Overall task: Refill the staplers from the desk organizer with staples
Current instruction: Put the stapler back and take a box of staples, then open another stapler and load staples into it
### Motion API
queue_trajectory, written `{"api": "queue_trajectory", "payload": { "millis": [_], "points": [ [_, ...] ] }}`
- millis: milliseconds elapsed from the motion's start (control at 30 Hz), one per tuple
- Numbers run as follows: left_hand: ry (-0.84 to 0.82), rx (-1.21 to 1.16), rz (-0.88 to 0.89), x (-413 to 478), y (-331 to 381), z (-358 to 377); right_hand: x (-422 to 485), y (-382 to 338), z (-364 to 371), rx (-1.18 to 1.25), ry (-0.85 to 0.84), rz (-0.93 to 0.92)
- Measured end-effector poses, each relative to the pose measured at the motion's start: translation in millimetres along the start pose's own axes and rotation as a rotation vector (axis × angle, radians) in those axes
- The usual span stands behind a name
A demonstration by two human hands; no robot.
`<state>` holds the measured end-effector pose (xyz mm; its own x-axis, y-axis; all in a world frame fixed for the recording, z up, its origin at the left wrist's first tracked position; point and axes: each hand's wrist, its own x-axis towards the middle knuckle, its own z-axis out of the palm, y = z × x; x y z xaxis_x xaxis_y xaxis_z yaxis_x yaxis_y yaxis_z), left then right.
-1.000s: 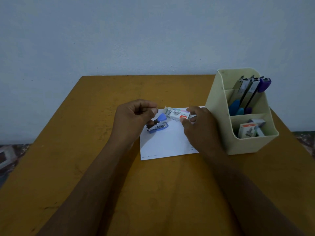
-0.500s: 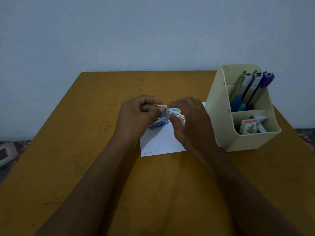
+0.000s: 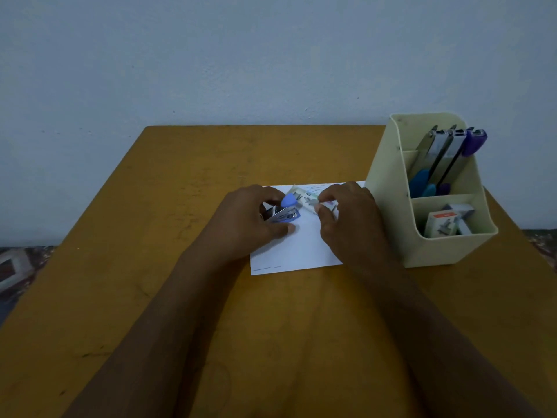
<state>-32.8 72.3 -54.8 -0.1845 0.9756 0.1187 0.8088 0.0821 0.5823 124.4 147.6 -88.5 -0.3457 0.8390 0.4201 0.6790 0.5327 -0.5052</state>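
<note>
A small blue stapler [image 3: 283, 212] lies open on a white sheet of paper [image 3: 297, 247], its blue lid tipped up. My left hand [image 3: 250, 224] grips the stapler from the left. A small staple box [image 3: 307, 198] lies just behind and right of it, and my right hand [image 3: 346, 215] pinches that box at its right end. The cream desk organizer [image 3: 388, 206] stands to the right, with several staplers [image 3: 443, 158] upright in its back compartment and more staple boxes [image 3: 446, 224] in its front one.
The brown table [image 3: 150, 267] reaches back to a pale wall. The organizer stands close to the table's right edge. A patterned cloth [image 3: 18, 263] shows below the table's left edge.
My hands have drawn slightly apart. The left hand has settled down around the stapler, whose blue lid now shows. The right hand has shifted right along the staple box.
</note>
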Motion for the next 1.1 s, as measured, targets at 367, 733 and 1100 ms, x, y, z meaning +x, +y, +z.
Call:
{"api": "queue_trajectory", "payload": {
  "millis": [367,733,1100],
  "points": [
    [0.097,-0.115,0.072,-1.6,-0.2,1.4,-2.6,-5.3,-2.1,0.044,-0.081,-0.265],
    [0.149,-0.661,0.056,-3.2,-1.2,-6.8,-6.0,-18.5,-17.1,0.387,-0.045,-0.032],
    [0.080,-1.427,-0.083,-1.9,-2.9,-13.2,-6.5,-11.8,-23.7,0.748,-0.061,0.159]
  ]
}}
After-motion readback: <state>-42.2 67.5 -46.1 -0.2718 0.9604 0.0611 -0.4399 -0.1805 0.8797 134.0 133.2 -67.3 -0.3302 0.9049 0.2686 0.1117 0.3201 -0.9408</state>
